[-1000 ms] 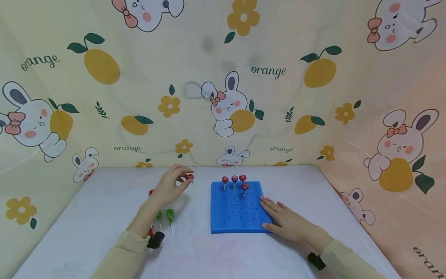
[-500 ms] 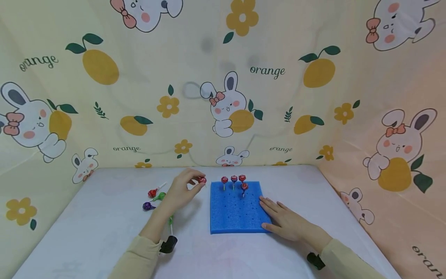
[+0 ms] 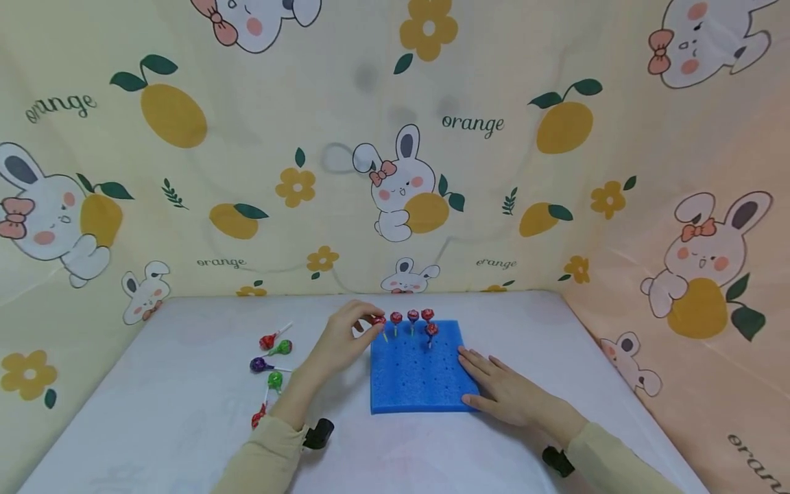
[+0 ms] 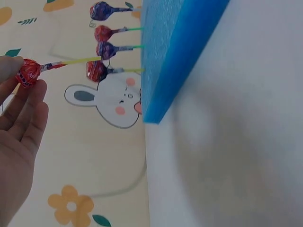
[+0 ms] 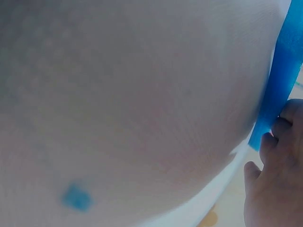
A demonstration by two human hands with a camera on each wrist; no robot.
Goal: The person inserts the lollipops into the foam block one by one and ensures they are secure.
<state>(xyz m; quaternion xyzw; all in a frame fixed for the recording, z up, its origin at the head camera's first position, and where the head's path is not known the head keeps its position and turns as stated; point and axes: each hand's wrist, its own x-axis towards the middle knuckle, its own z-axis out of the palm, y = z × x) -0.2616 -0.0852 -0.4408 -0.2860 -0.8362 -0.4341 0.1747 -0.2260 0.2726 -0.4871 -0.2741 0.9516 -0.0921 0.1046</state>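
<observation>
My left hand (image 3: pixel 345 341) pinches a red-wrapped lollipop (image 4: pixel 29 73) by its candy head, its yellow stick pointing at the blue foam board (image 3: pixel 413 381). In the left wrist view the stick's tip is apart from the foam surface. Several lollipops, such as the one with a red head (image 3: pixel 428 315), stand upright in the board's far part. The right hand (image 3: pixel 507 392) rests with straight fingers on the board's right edge. Rows of small holes mark the board's top.
Left of the board, several loose lollipops lie on the white table (image 3: pixel 154 412): a red one (image 3: pixel 267 342), a purple one (image 3: pixel 258 365), a green one (image 3: pixel 274 381) and others. A printed cloth backdrop (image 3: pixel 345 103) rises behind the table.
My left hand has carried the red lollipop rightward from the loose lollipops to the board's far left corner, uncovering more of them. The right hand has stayed in place.
</observation>
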